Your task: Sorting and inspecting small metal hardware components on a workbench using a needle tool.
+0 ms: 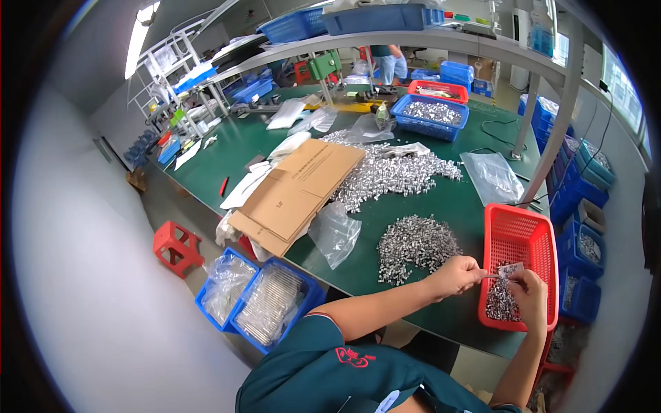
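My left hand (454, 277) is closed in a pinch at the left rim of a red plastic basket (521, 215). A thin, metal-looking rod (491, 276) sticks out from its fingertips toward my other hand. Over the basket, my right hand (529, 294) is closed too, its fingertips by a small pale piece (510, 269); its kind is too small to make out. Small metal parts (502, 307) lie in the near end of the basket, below both hands. Left of the basket, a heap of small grey metal parts (417, 246) rests on the green table (385, 206).
Farther back spreads a larger heap of shiny metal parts (389, 172), beside a flat cardboard sheet (303, 189). A blue basket of parts (430, 117) stands behind it. Clear plastic bags (492, 175) lie about. A metal post (561, 124) rises beyond the red basket.
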Demonstrator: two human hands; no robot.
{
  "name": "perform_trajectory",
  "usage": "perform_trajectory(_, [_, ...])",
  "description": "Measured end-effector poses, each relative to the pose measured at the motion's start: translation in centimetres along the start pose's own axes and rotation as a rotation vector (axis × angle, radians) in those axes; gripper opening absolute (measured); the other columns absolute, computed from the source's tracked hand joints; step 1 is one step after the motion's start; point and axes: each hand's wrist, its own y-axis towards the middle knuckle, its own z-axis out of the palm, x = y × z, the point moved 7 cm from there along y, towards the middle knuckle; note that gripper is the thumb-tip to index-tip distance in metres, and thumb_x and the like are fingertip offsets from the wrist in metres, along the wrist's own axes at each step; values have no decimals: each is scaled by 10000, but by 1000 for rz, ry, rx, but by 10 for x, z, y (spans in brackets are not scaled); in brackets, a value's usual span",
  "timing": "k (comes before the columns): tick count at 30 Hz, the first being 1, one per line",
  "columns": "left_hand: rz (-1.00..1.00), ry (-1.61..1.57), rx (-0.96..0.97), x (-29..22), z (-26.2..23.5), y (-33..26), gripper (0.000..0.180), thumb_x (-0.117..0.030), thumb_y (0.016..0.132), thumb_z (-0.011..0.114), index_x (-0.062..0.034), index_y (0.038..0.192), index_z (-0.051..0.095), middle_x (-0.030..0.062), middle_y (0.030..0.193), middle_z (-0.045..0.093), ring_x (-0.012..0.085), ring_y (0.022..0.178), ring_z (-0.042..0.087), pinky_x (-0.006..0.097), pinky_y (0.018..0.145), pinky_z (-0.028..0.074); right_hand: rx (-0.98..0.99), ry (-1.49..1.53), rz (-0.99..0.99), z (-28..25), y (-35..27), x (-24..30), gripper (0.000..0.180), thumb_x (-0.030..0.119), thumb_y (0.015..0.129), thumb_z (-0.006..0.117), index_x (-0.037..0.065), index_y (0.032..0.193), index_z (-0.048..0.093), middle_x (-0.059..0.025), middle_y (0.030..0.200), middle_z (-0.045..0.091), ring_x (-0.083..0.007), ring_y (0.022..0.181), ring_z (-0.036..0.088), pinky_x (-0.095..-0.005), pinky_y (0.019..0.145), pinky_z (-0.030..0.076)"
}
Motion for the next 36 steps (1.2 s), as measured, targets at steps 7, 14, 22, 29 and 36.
perform_trajectory(7, [-16,-121,-79,8,-34,-49,235,-236,909,578,-35,806,516,-30,581,421,33,473,352,190,415,267,-225,-490,-108,-10,-18,32,220,22,741,635,15,956,589,-160,987,603,-346,878,587,-407,776,466])
perform_trajectory(14, [-7,-389,-389,38,-109,-123,201,-177,900,567,7,837,516,10,579,442,90,476,404,227,441,329,39,85,-278,94,-33,103,147,-13,728,663,8,862,607,-135,810,606,-304,695,605,-344,611,495])
perform_trajectory(22, [-12,-432,-485,78,-134,-178,133,-151,921,540,-23,887,555,43,643,543,124,523,475,273,514,410,191,-41,-162,192,-44,56,166,60,729,672,35,886,624,-114,768,581,-299,669,590,-359,588,480])
perform_trajectory(29, [-23,-488,-432,85,-128,-187,136,-141,921,542,-9,930,571,61,721,595,135,597,546,278,571,471,135,-252,-227,219,-47,62,120,129,723,667,82,826,631,-74,729,562,-275,709,604,-372,576,489])
perform_trajectory(36, [-21,-259,-379,77,-124,-173,128,-94,918,530,19,959,574,66,755,614,119,640,571,245,614,487,287,390,279,209,-44,53,89,75,798,644,50,883,632,-39,731,603,-127,624,581,-261,550,460])
